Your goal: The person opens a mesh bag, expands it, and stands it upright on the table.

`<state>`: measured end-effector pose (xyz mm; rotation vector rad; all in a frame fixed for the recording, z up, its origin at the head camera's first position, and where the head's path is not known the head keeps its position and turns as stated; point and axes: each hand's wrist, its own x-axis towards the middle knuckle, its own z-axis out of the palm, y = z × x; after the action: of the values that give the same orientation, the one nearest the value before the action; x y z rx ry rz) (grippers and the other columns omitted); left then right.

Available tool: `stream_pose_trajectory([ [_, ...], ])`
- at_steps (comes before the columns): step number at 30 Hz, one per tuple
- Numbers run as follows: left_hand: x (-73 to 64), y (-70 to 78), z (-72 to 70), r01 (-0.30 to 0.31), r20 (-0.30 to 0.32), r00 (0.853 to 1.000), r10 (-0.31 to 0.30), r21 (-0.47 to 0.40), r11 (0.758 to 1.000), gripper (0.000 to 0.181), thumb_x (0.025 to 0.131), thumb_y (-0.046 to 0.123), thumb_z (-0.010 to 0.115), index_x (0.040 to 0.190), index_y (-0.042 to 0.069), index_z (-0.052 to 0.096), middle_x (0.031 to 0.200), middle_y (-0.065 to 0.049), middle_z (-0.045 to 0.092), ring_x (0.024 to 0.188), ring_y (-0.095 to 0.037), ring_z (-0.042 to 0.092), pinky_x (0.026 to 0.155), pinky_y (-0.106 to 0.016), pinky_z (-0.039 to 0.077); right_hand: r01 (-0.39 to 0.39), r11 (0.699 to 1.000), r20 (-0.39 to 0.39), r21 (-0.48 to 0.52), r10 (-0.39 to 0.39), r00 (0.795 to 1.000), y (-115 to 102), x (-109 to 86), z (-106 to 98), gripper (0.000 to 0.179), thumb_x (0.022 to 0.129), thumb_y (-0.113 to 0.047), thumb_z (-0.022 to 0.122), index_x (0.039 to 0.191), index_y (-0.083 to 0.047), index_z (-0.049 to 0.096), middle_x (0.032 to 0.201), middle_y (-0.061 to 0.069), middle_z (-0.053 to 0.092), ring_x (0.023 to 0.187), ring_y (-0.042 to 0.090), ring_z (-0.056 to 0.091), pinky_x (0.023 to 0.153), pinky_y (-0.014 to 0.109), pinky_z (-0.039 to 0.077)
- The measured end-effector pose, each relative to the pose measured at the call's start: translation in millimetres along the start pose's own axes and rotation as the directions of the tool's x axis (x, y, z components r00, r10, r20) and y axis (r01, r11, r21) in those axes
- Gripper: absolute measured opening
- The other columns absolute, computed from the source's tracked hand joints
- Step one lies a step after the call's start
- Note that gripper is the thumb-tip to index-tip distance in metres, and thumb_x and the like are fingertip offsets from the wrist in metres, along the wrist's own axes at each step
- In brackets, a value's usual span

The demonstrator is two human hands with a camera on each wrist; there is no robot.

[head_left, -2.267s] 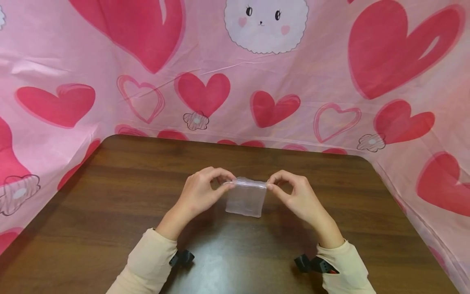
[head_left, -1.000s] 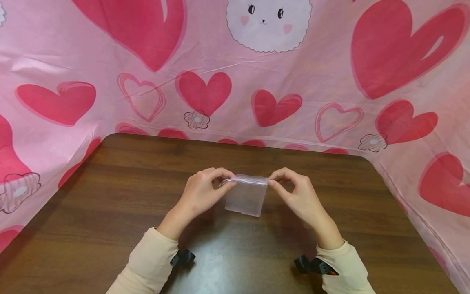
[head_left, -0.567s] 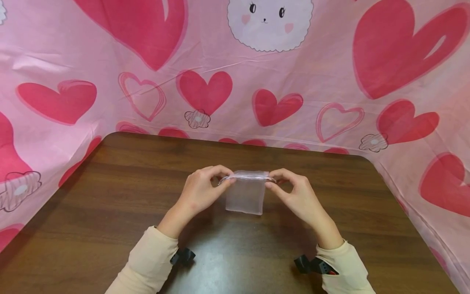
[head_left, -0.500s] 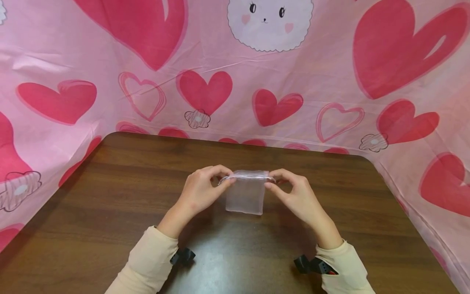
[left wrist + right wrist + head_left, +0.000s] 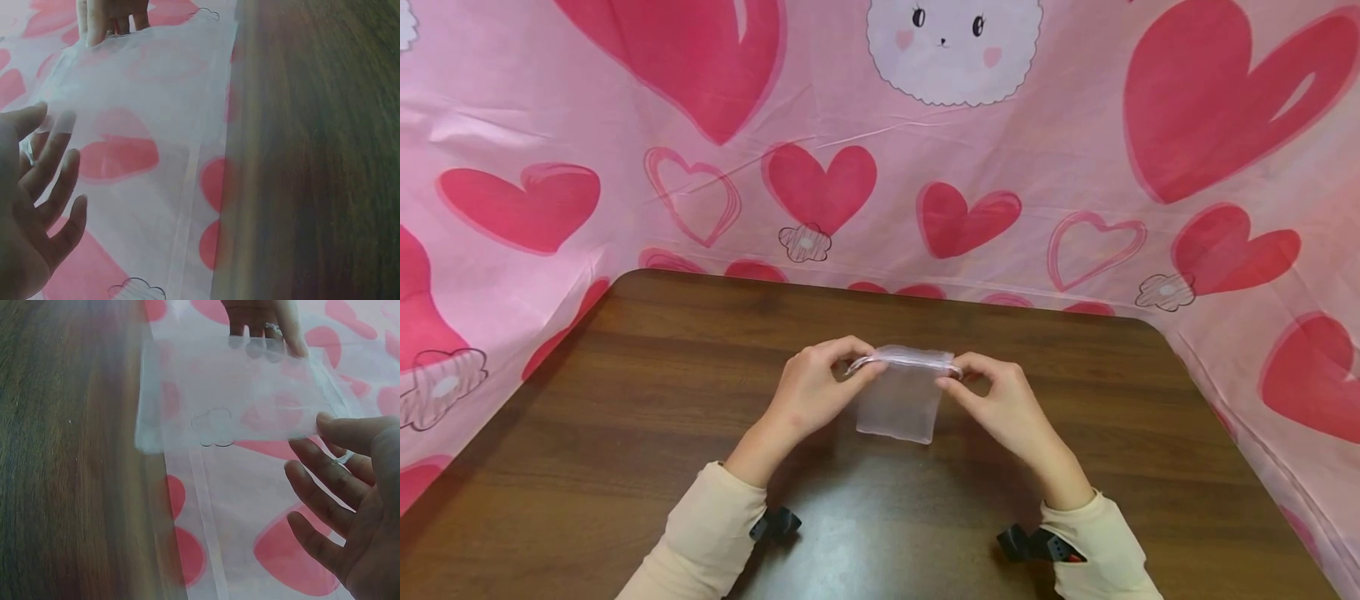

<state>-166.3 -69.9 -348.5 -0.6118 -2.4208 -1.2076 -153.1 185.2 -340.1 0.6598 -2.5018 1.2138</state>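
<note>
A small sheer white drawstring pouch (image 5: 898,408) hangs flat above the table between my hands, its mouth upward. My left hand (image 5: 811,390) pinches its upper left edge between thumb and index finger, and a loop of pale cord sticks out behind those fingertips. At the upper right edge, my right hand (image 5: 1002,406) pinches the pouch, with another bit of cord (image 5: 342,458) by its fingers. The right wrist view shows the right thumb on the near side of the cloth, other fingers spread loosely. Nothing shows inside the pouch (image 5: 175,106).
A dark brown wooden table (image 5: 662,400) with rounded far corners lies beneath. Pink cloth (image 5: 880,125) printed with red hearts surrounds its far and side edges. Black wrist cameras (image 5: 778,525) sit at both beige sleeves (image 5: 711,517).
The pouch's top edge has risen, so more cloth shows above the cord line. Cord now sticks out at both sides. My right fingers have shifted slightly along the edge.
</note>
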Motion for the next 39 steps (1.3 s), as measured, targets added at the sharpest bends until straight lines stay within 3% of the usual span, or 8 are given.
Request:
stream_pose_trajectory([
  [4,0.4,0.9,-0.4,0.041,0.076,0.996,-0.042,0.010,0.999,0.016,0.084,0.037,0.079,0.095,0.026,0.073,0.077,0.014,0.064,0.068,-0.010,0.057,0.063,-0.031,0.043,-0.017,1.000,-0.040,0.021,0.018,0.999,0.2,-0.1,-1.4,0.011,0.083,-0.009,0.080,0.090,-0.009,0.072,0.081,-0.004,0.068,0.077,0.012,0.061,0.070,0.024,0.049],
  [8,-0.1,0.1,0.5,0.032,0.120,0.992,-0.034,0.022,0.999,0.011,0.087,0.035,0.077,0.093,0.028,0.072,0.080,0.017,0.065,0.071,-0.007,0.059,0.066,-0.030,0.046,-0.023,0.999,-0.071,0.039,0.026,0.997,0.7,0.3,-2.4,0.010,0.083,-0.008,0.080,0.090,-0.008,0.072,0.081,-0.003,0.068,0.077,0.010,0.061,0.071,0.021,0.047],
  [12,-0.9,0.9,1.5,0.009,0.085,0.996,-0.011,0.027,1.000,0.007,0.087,0.029,0.078,0.092,0.027,0.073,0.081,0.016,0.066,0.071,-0.007,0.058,0.065,-0.030,0.046,-0.019,0.999,-0.084,0.046,0.023,0.996,1.3,0.8,-2.8,0.009,0.084,-0.009,0.079,0.090,-0.009,0.072,0.080,-0.003,0.067,0.077,0.009,0.061,0.071,0.021,0.047],
  [19,-0.4,3.7,2.0,0.057,0.030,0.998,-0.056,-0.020,0.998,0.004,0.088,0.027,0.077,0.090,0.025,0.074,0.077,0.019,0.067,0.068,-0.003,0.058,0.064,-0.027,0.047,-0.014,0.996,-0.056,0.090,0.019,0.998,-0.7,1.2,-2.1,0.008,0.087,-0.010,0.076,0.095,-0.011,0.074,0.084,-0.005,0.070,0.081,0.011,0.061,0.073,0.024,0.048],
  [25,0.0,4.3,2.2,0.060,-0.002,0.998,-0.060,-0.076,0.995,0.004,0.089,0.025,0.076,0.090,0.021,0.074,0.075,0.018,0.069,0.065,-0.002,0.059,0.062,-0.026,0.047,-0.012,0.996,-0.019,0.092,0.014,1.000,-0.4,0.2,1.5,0.009,0.087,-0.012,0.076,0.096,-0.010,0.075,0.090,-0.004,0.073,0.079,0.012,0.063,0.071,0.023,0.049],
  [32,1.1,5.4,3.4,0.072,0.044,0.997,-0.070,-0.061,0.996,0.009,0.088,0.029,0.076,0.094,0.024,0.074,0.081,0.016,0.070,0.070,-0.003,0.059,0.066,-0.029,0.048,-0.004,0.999,-0.075,0.050,0.008,0.997,0.5,0.5,3.1,0.006,0.086,-0.010,0.078,0.091,-0.010,0.076,0.084,-0.005,0.073,0.080,0.010,0.063,0.072,0.025,0.049],
  [39,0.6,5.9,5.2,0.084,0.084,0.993,-0.082,-0.023,0.996,0.011,0.087,0.032,0.077,0.095,0.026,0.075,0.082,0.016,0.070,0.070,-0.004,0.059,0.065,-0.031,0.046,-0.001,0.996,-0.130,0.089,0.012,0.991,-0.6,1.6,2.2,0.004,0.087,-0.009,0.076,0.090,-0.007,0.075,0.082,-0.003,0.073,0.079,0.010,0.063,0.073,0.023,0.048],
])
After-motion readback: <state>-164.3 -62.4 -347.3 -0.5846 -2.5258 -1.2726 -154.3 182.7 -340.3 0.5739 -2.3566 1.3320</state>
